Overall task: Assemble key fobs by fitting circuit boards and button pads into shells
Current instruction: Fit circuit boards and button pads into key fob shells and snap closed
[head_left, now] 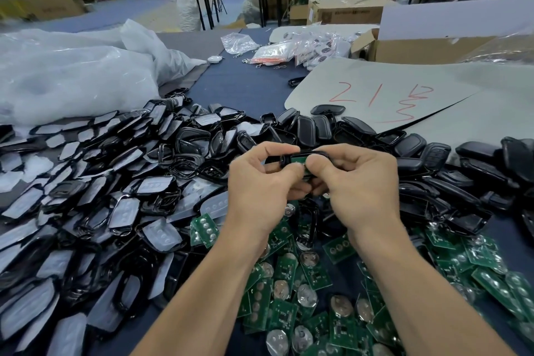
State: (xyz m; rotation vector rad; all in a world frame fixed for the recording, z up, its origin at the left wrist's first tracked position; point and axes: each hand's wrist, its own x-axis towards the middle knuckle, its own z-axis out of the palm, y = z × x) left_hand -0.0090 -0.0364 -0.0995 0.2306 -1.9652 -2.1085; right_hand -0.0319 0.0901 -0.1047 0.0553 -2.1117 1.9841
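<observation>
Black fob shell [284, 158] held above the counter [245, 87] between both hands — green circuit board [297, 159] sits inside it. Left hand [260, 185] and right hand [362, 182] pinch the shell, fingers [278, 150] curled. Loose circuit boards [289, 280] lie below.

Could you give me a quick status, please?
Holding the shell: left hand, right hand. Inside it, green board showing. Nothing blocking.

red handwritten "21" on grey sheet [361, 81], further strokes illegible

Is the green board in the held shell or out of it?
In: green board shows inside the black shell, held by left hand and right hand. Seating: cannot tell.
</observation>
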